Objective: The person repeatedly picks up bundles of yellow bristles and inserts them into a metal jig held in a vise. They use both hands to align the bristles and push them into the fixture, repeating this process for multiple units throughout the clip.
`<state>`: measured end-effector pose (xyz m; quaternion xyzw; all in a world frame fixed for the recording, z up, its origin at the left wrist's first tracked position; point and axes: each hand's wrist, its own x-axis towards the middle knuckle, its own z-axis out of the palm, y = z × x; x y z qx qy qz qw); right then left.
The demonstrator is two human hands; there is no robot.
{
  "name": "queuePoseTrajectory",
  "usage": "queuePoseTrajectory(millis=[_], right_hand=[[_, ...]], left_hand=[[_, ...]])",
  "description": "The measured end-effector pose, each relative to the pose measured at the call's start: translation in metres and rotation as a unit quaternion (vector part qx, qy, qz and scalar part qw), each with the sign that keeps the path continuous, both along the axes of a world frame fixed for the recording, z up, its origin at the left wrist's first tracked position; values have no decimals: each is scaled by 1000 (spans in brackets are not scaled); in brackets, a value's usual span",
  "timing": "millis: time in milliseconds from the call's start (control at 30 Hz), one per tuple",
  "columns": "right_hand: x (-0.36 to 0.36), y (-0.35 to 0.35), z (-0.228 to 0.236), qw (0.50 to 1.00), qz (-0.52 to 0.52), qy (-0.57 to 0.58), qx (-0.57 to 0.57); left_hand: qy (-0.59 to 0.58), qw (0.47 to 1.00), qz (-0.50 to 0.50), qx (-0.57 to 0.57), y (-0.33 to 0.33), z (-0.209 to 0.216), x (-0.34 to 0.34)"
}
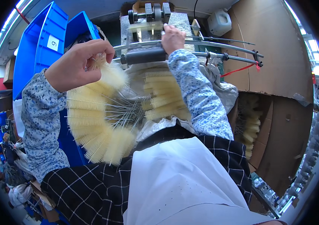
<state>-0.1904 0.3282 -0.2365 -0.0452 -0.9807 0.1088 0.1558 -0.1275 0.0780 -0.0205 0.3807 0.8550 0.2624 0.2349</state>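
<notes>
My left hand (81, 64) is raised at the left with its fingers curled closed around the upper end of a pale yellow bristle brush (111, 77). Below it, many like brushes (88, 112) fan out in a ring, their thin wire stems (125, 112) pointing inward. A second stack of brushes (163, 95) lies to the right of the stems. My right hand (173, 38) reaches forward to a machine (150, 17), fingers drawn together beside a blurred, pale horizontal strip. What those fingers grip cannot be made out. Under the right wrist runs a dark roller (144, 56).
Metal rails (227, 45) cross the machine's front and extend right, with a red tie (242, 69) at their end. Blue bins (41, 47) stand at the left. Large cardboard (276, 45) walls the right side, near a white jug (219, 21). More brushes (251, 131) lie below.
</notes>
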Motion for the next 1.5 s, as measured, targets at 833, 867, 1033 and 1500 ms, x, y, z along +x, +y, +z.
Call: queuePoseTrajectory(millis=[833,867,1033,1500], right_hand=[[-12,187,8,1000,10,-24,-9],[-16,186,14,998,-23,-4,55],[-3,211,37,979,101,-154,-83],[106,33,83,708,317,-256,-576]], left_hand=[[-39,987,52,144,-26,-8,-12],[-64,984,55,156,-21,-8,-13],[-98,971,32,216,-6,-22,-25],[-208,959,93,166,78,-66,-3]])
